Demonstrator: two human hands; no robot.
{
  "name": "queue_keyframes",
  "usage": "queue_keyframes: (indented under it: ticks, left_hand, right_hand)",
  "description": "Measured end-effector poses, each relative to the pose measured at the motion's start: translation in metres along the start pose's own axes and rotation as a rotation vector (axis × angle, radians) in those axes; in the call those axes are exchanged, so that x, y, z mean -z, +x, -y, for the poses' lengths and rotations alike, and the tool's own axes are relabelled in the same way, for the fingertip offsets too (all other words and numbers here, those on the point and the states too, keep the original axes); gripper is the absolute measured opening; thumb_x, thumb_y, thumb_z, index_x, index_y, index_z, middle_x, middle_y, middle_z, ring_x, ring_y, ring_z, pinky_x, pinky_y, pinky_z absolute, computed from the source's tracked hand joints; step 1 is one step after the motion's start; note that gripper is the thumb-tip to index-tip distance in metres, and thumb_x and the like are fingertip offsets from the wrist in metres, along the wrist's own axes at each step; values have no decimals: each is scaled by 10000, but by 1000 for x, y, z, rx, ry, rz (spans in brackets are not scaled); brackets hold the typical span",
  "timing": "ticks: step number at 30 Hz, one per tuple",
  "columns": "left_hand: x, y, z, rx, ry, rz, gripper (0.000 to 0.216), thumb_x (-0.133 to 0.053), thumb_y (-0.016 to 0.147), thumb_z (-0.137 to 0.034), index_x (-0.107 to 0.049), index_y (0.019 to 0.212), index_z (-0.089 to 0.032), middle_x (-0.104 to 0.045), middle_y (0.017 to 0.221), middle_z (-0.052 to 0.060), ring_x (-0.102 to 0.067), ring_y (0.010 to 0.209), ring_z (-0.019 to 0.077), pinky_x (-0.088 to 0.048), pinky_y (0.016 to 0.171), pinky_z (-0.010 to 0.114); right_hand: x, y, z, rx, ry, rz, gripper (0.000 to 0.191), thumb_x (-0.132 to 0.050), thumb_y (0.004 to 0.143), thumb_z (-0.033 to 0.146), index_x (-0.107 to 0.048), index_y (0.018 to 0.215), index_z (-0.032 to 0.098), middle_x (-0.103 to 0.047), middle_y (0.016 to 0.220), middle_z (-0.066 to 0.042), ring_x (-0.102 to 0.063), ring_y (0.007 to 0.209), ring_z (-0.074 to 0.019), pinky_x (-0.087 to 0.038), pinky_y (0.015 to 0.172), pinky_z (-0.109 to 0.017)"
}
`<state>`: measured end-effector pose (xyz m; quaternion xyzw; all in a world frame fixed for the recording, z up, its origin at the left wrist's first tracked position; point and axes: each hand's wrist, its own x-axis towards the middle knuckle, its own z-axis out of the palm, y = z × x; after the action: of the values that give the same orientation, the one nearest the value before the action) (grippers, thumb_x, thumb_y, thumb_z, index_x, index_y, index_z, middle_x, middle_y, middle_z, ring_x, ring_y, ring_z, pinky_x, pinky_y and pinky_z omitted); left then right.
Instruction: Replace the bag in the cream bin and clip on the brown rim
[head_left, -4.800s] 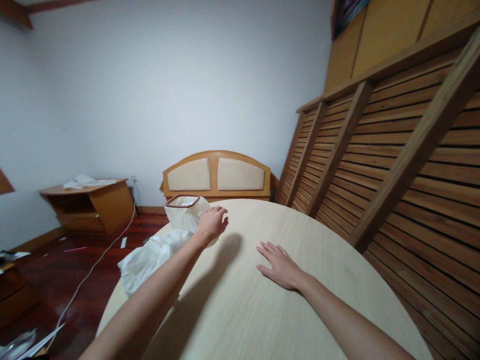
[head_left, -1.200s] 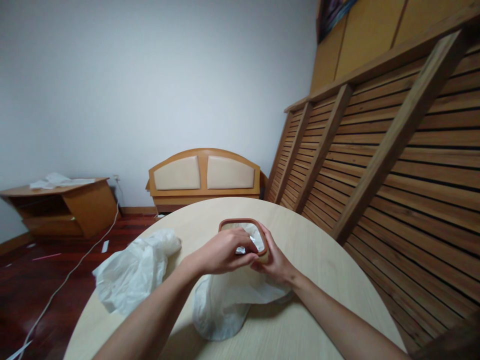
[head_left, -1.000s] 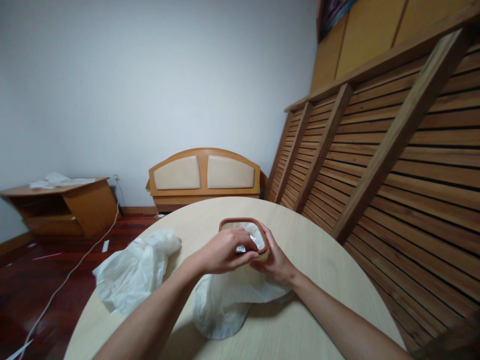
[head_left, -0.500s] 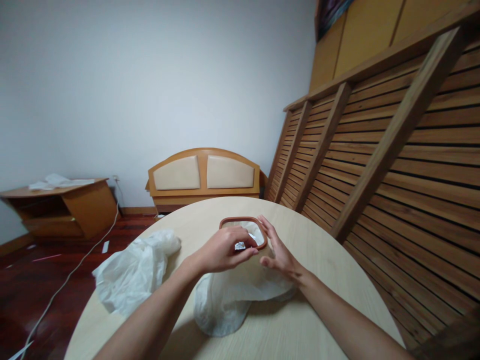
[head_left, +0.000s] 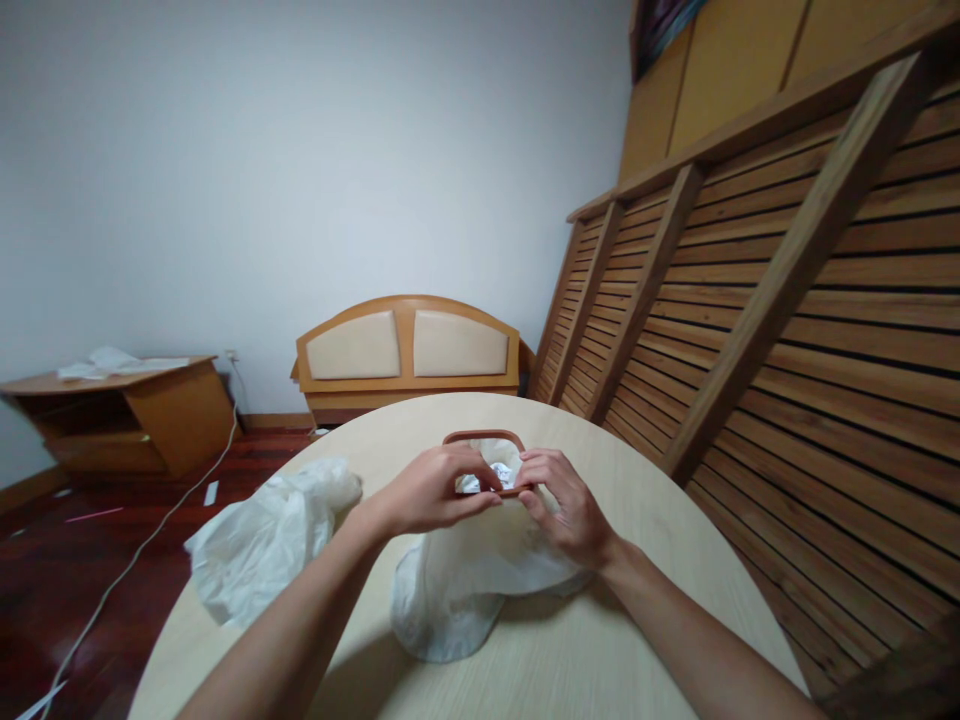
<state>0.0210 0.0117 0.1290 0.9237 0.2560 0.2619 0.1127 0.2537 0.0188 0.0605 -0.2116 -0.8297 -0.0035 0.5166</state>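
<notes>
Between my hands, near the middle of the table, is a brown rounded-rectangular rim (head_left: 486, 435) with white plastic bag material around and inside it. Something shiny and whitish (head_left: 504, 470) shows within the opening; I cannot make out what it is. My left hand (head_left: 442, 488) pinches the near side of the rim, fingers inside and thumb outside. Gripping the near right corner is my right hand (head_left: 566, 505), its fingers curled over the edge. A translucent white plastic bag (head_left: 457, 600) hangs below the rim and spreads over the tabletop toward me. What lies beneath it is hidden.
Another crumpled white plastic bag (head_left: 266, 535) lies at the left of the round table (head_left: 660, 600). Beyond stand a headboard (head_left: 407, 345) and a low cabinet (head_left: 150, 420). A slatted wooden panel (head_left: 750, 330) leans along the right. A cable (head_left: 157, 540) crosses the floor.
My right hand has moved from the rim's right side to its near right corner and closed on it. My left hand has shifted slightly left along the near edge.
</notes>
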Motion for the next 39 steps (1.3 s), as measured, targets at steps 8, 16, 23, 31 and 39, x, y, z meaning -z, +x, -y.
queue_keyframes:
  ticks: [8, 16, 23, 31, 39]
  left_hand:
    - [21, -8, -2, 51, 43, 63, 154, -615, 894, -273, -721, 958, -181, -735, 894, 46, -641, 805, 165, -488, 770, 279]
    - [28, -9, -3, 1, 42, 36, 204, -568, 950, -300, -724, 992, -176, -712, 843, 46, -619, 758, 150, -466, 732, 265]
    - [28, -10, 1, -34, 16, 43, 226, -583, 958, -305, -738, 1031, -159, -718, 883, 74, -636, 787, 152, -475, 745, 259]
    - [26, -10, 6, -62, 5, 50, 233, -609, 953, -313, -757, 1046, -160, -716, 862, 76, -638, 758, 142, -467, 713, 240]
    - [26, -10, 10, -53, -7, 66, 254, -614, 950, -348, -760, 1068, -176, -694, 844, 66, -619, 766, 143, -456, 710, 240]
  right_hand:
    - [-2, 3, 5, -67, 22, -51, 78, -514, 960, 217, -580, 973, 256, -649, 940, -60, -607, 1068, -258, -512, 926, -456]
    - [-4, 1, 5, -106, 55, -68, 95, -511, 972, 213, -580, 1020, 258, -638, 968, -65, -589, 1102, -258, -497, 951, -461]
    - [-3, 3, 4, -82, 54, -60, 113, -514, 974, 214, -614, 1015, 248, -654, 961, -64, -605, 1079, -249, -504, 952, -449]
    - [-2, 0, 1, -36, 33, -33, 180, -527, 963, 159, -654, 1060, 243, -653, 1030, -67, -594, 1123, -234, -507, 972, -433]
    - [0, 1, -1, -21, 37, -11, 201, -535, 953, 139, -662, 1072, 241, -644, 1032, -69, -582, 1133, -232, -509, 967, -426]
